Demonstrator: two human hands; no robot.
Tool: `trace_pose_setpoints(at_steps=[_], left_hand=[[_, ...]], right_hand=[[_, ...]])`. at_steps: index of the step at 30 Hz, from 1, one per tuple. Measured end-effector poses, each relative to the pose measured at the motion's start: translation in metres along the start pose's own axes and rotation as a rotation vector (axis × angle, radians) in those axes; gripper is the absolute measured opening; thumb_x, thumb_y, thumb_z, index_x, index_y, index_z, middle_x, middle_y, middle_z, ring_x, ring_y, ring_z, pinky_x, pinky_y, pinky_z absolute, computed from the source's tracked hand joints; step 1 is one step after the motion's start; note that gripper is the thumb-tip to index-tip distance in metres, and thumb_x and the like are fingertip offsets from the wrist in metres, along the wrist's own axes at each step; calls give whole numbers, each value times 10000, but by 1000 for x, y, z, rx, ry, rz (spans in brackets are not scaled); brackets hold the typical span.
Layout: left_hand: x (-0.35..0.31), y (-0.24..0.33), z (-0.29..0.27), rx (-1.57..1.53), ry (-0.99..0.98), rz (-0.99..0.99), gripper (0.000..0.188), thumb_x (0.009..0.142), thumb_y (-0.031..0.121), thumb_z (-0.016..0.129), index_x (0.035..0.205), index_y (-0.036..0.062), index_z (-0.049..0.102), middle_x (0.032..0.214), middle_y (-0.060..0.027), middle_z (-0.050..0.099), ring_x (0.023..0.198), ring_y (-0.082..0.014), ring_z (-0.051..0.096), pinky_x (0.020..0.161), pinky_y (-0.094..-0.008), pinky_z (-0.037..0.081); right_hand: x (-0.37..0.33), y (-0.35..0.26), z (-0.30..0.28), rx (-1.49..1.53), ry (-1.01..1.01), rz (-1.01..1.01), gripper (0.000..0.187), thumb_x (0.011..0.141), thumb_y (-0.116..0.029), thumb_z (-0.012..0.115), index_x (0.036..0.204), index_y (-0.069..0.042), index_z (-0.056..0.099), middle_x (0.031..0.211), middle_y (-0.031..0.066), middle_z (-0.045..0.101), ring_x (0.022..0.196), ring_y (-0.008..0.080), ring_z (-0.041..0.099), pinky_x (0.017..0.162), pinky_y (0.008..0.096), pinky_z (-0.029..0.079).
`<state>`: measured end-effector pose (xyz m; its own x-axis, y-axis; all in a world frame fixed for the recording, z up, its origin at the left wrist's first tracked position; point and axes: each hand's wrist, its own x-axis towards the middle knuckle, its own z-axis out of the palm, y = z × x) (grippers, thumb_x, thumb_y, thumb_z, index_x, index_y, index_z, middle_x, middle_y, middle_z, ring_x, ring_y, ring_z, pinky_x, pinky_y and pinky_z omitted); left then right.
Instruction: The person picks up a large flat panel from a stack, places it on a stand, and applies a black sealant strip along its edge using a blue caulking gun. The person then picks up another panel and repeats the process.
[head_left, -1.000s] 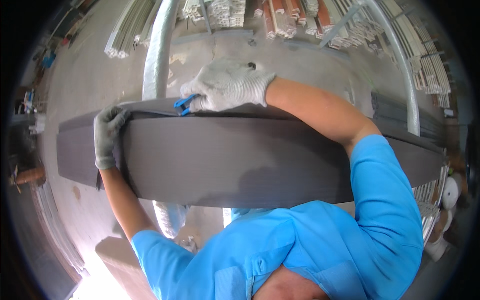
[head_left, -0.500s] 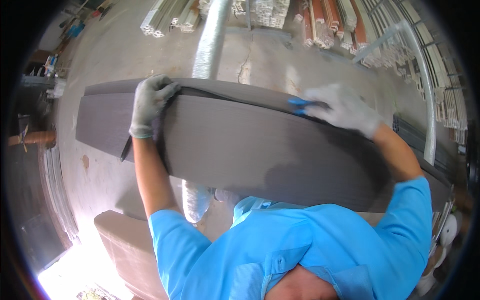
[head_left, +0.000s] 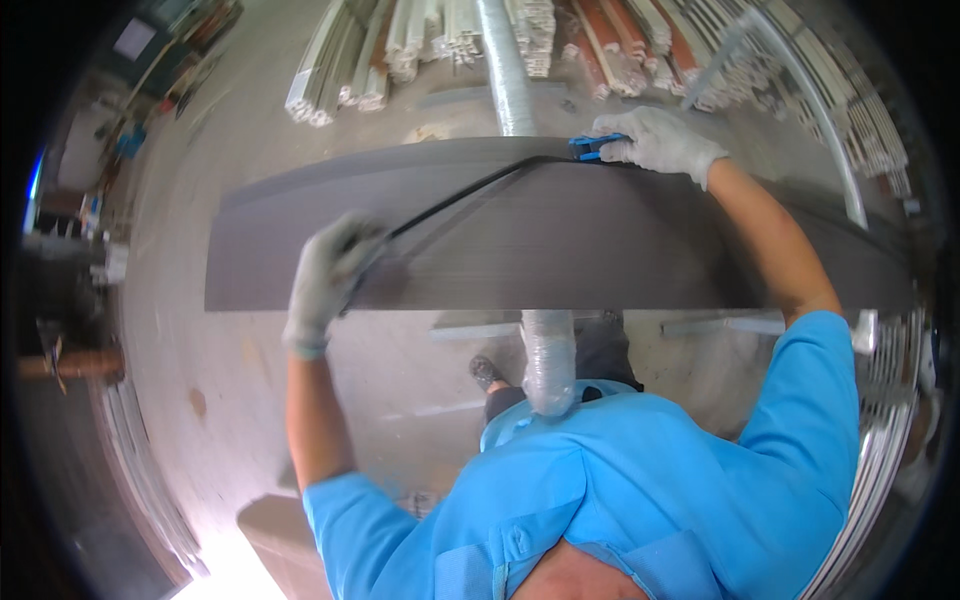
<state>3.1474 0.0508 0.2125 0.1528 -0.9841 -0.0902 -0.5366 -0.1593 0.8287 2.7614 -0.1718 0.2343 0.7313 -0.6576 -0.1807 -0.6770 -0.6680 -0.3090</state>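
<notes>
A long dark grey panel lies across in front of me, resting over a plastic-wrapped bar. My left hand, in a pale work glove and somewhat blurred, is closed on a thin black strip. The strip rises taut from that hand toward the panel's far side, passing over the panel's surface. At the far edge my right hand, also gloved, grips a small blue-and-black hand tool. The tool sits where the strip meets the panel; its working end is too small to make out.
Bundles of long white profiles and reddish-brown profiles lie on the floor ahead. A metal rack frame holds more lengths at the right. A brown box-like thing stands at the lower left.
My left hand has come nearer to me, drawing the black strip out over the panel. My right hand with the tool is now at the far edge. The view has shifted.
</notes>
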Motion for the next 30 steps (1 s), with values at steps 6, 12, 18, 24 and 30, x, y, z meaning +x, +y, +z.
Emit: trace_pose_setpoints(at_steps=[6,12,18,24,30], left_hand=[[-11,-29,-91,-331,-99,-296,192,991,166,660,934,-8,720,664,41,529,526,-38,454,482,-218,347],[31,53,-142,-44,-86,39,207,957,156,707,877,-34,722,744,13,567,586,-59,481,501,-234,332],[75,15,-98,284,-58,-84,53,879,-1,711,900,-49,716,794,1,614,693,-85,542,608,-235,420],[121,-40,-76,85,151,-59,21,856,-27,725,857,-34,705,797,3,616,678,-65,516,610,-233,423],[134,-53,-65,-16,77,-125,78,837,2,695,764,-11,671,731,41,548,639,-45,451,578,-239,374]], right_hand=[[-4,-6,9,70,88,150,281,951,-307,682,1161,-124,654,973,133,700,962,346,650,850,457,471],[-7,-7,10,-8,79,157,269,959,-365,673,1173,-202,663,1023,143,716,1022,357,669,881,464,497],[-3,6,14,12,103,98,260,964,-326,669,1188,-195,671,958,122,721,929,339,680,814,472,499],[4,24,15,126,113,-77,239,927,-238,727,1142,-135,705,860,86,724,786,251,675,744,402,504],[13,5,4,145,21,34,303,847,-142,769,1134,-56,721,922,140,729,821,308,684,752,388,526]])
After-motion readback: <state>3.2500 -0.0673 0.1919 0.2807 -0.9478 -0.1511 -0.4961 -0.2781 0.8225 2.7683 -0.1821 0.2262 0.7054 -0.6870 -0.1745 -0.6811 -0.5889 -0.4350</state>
